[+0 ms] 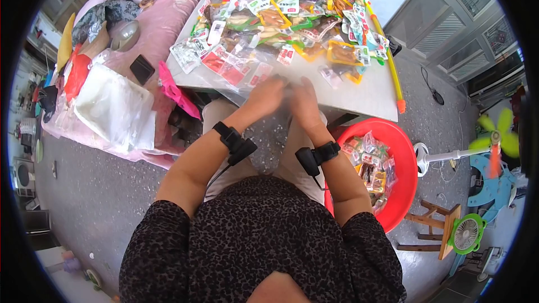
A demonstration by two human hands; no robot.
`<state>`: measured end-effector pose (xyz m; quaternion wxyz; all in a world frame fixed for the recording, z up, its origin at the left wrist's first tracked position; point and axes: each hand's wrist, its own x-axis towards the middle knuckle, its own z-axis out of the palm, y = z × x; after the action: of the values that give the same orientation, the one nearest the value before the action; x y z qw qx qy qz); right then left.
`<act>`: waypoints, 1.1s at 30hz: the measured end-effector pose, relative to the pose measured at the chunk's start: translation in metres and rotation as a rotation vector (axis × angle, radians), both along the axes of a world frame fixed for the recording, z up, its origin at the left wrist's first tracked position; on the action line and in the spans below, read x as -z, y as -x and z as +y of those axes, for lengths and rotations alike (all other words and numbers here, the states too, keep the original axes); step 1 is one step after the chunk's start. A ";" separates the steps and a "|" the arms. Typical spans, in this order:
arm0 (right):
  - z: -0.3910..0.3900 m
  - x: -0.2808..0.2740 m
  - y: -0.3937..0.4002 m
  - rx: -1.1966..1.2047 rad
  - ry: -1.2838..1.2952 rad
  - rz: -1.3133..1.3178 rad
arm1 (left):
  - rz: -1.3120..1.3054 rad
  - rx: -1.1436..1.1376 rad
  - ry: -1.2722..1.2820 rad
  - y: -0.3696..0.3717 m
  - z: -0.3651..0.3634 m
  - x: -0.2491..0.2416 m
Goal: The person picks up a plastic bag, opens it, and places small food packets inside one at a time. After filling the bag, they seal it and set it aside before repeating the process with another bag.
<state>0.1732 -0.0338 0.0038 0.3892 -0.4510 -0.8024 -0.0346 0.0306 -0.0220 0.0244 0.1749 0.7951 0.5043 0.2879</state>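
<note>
My left hand is closed at the front edge of the white table, pinching a clear plastic bag with red print that spreads out to its left. Close beside it, my right hand has its fingers curled inward, their tips almost meeting the left ones. Motion blur hides what lies between the right fingers. Just beyond both hands is a heap of small sealed snack packets, with yellow, green, red and clear wrappers.
A red tub holding more packets stands right of my legs. Along the table's right edge lies a yellow tube with an orange end. On the left, a pink-covered bed carries a phone and white plastic bags. A fan stands right.
</note>
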 end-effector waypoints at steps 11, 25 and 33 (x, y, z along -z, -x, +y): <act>-0.003 -0.002 -0.023 0.193 0.981 1.047 | -0.129 0.007 -0.004 0.003 0.000 0.014; 0.020 -0.001 0.031 -0.035 0.807 0.923 | -0.054 -0.010 0.015 0.003 -0.003 0.002; 0.040 0.009 -0.049 0.367 0.093 0.148 | -0.137 -0.004 -0.010 0.012 0.002 0.030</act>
<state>0.2218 0.0066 -0.0047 0.4132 -0.6085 -0.6766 -0.0343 0.0187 -0.0196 -0.0057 0.2044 0.7735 0.4913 0.3443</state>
